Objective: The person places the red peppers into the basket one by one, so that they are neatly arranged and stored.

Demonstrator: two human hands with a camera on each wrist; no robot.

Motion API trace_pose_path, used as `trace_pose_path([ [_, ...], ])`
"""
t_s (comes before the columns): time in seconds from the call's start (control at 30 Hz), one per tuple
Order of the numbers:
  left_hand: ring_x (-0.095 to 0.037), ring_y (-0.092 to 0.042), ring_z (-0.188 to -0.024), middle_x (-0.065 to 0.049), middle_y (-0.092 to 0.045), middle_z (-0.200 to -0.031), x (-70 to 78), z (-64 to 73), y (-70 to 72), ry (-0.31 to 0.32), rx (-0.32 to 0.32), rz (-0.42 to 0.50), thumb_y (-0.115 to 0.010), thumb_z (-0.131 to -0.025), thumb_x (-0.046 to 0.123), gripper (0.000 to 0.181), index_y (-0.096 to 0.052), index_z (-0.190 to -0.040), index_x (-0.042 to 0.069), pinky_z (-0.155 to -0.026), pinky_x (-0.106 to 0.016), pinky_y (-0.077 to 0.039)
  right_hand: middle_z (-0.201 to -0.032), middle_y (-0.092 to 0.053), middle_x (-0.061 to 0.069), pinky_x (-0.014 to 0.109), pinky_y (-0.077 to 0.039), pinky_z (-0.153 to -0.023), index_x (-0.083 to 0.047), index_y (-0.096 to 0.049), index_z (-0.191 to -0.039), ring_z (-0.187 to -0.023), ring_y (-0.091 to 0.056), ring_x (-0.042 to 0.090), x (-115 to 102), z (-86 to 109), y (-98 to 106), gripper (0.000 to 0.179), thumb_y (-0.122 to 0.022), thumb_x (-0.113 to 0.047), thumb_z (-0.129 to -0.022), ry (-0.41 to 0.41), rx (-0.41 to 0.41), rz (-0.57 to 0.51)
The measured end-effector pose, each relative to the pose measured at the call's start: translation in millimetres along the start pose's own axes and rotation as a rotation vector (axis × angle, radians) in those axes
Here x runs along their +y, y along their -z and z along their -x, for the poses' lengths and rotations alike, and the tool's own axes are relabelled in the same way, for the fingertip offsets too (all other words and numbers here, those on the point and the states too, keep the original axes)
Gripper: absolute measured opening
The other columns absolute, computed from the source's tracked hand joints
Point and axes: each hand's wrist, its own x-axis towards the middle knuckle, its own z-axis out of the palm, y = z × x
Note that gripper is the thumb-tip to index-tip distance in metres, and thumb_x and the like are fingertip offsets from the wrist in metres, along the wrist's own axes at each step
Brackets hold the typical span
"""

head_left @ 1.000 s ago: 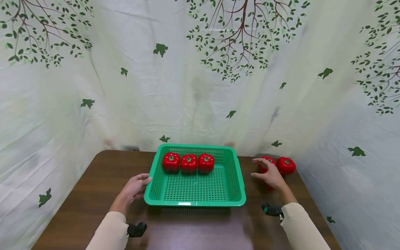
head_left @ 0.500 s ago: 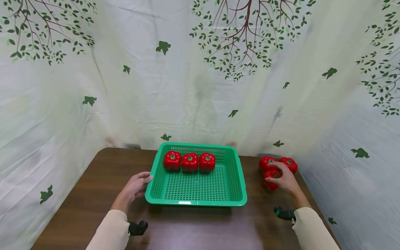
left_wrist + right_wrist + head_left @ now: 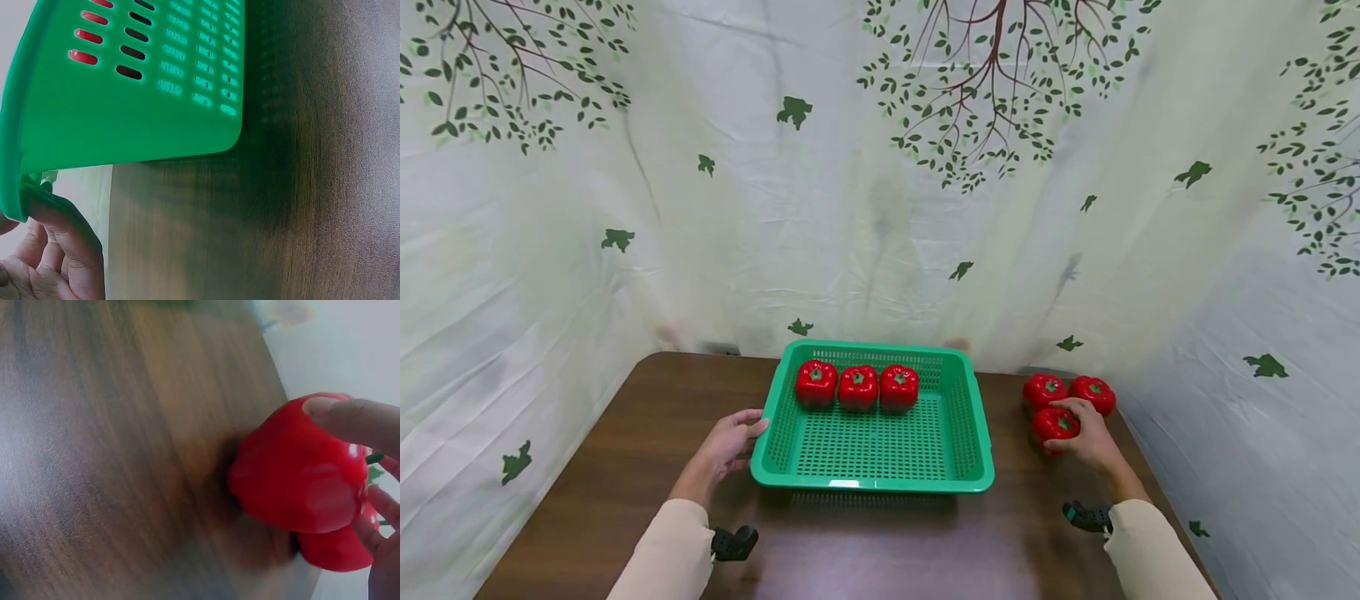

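Observation:
A green plastic basket [image 3: 872, 485] with slotted walls sits mid-table, its left rim pinched between the thumb and fingers of my left hand [image 3: 727, 446]. In the left wrist view, a finger [image 3: 75, 240] curls beneath the lip of the rim. Three red bell peppers [image 3: 858, 388] line the back of the basket. At the right, my right hand [image 3: 1092, 437] grips the nearest of three more peppers, a glossy red bell pepper [image 3: 1055, 425] with a green stem. Its thumb [image 3: 350, 422] lies on the pepper's side in the right wrist view, with fingers on the opposite side.
Two other red bell peppers, one at left [image 3: 1043, 390] and one at right [image 3: 1093, 394], stand right behind the gripped one, close to the table's far right corner. The brown wooden table [image 3: 880, 550] ends against a pale curtain [image 3: 880, 250] printed with leaves.
My right hand has moved right and down from over the back pepper to the front one, and its fingers have come in around it. The left hand stays on the basket rim.

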Motion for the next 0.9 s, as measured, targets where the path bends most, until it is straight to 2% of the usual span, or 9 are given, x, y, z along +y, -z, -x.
trace_pose_path([
  [0.3,-0.023,-0.066,-0.095,-0.018,-0.059,-0.121,0.1,-1.1,1.3,-0.006,-0.011,0.004,-0.05,-0.101,0.027,0.049,-0.039,-0.141,0.001,-0.076,-0.037,-0.053,-0.135,-0.032,0.03,0.066,-0.043,-0.088,0.003,-0.045,-0.132,-0.122,-0.029,0.051,9.5,-0.4,-3.7,0.075,-0.085,-0.005,-0.069,0.0,-0.006,0.042],
  [0.6,-0.019,-0.066,-0.09,-0.013,-0.063,-0.114,1.3,-0.8,0.4,0.008,-0.003,0.024,-0.05,-0.101,0.026,0.046,-0.041,-0.14,0.002,-0.074,-0.034,-0.053,-0.136,-0.029,0.03,0.067,-0.041,-0.089,0.003,-0.039,-0.136,-0.123,-0.028,0.052,12.4,-0.3,-3.8,0.081,-0.083,-0.001,-0.069,-0.013,-0.009,0.058],
  [0.9,-0.018,-0.066,-0.089,-0.013,-0.063,-0.114,0.9,-0.3,0.6,0.003,-0.005,0.017,-0.05,-0.101,0.026,0.047,-0.04,-0.14,0.001,-0.073,-0.035,-0.053,-0.13,-0.028,0.029,0.067,-0.042,-0.088,0.004,-0.043,-0.134,-0.12,-0.029,0.053,13.5,1.9,-0.2,0.08,-0.084,-0.002,-0.067,-0.026,-0.032,0.09],
])
